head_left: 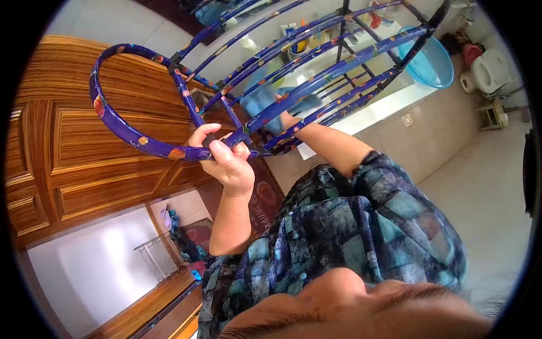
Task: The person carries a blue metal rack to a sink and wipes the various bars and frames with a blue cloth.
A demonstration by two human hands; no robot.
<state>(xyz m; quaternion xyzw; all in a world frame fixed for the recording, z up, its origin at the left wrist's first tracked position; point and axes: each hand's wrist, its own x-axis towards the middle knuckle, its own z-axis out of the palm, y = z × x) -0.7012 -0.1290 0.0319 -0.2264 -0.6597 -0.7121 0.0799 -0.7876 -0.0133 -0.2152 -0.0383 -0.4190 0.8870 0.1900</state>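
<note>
A tubular rack (324, 79) with dark blue, flower-patterned tubes and black joints is held up at a slant, its rounded end loop (132, 135) towards the left. My left hand (226, 161) is closed around a joint near that loop, thumb over the tube. Behind the long tubes, my right hand (289, 121) is partly hidden. It grips a blue cloth (262, 107), which lies against the rack among its bars. The cloth looks slightly blurred.
On the left stands a brown wooden door (107, 130). A white sink counter (389, 101) lies beyond the rack, with a blue basin (432, 62) at its right end. Farther right are a white toilet (490, 70) and a small stool (494, 116) on the tiled floor.
</note>
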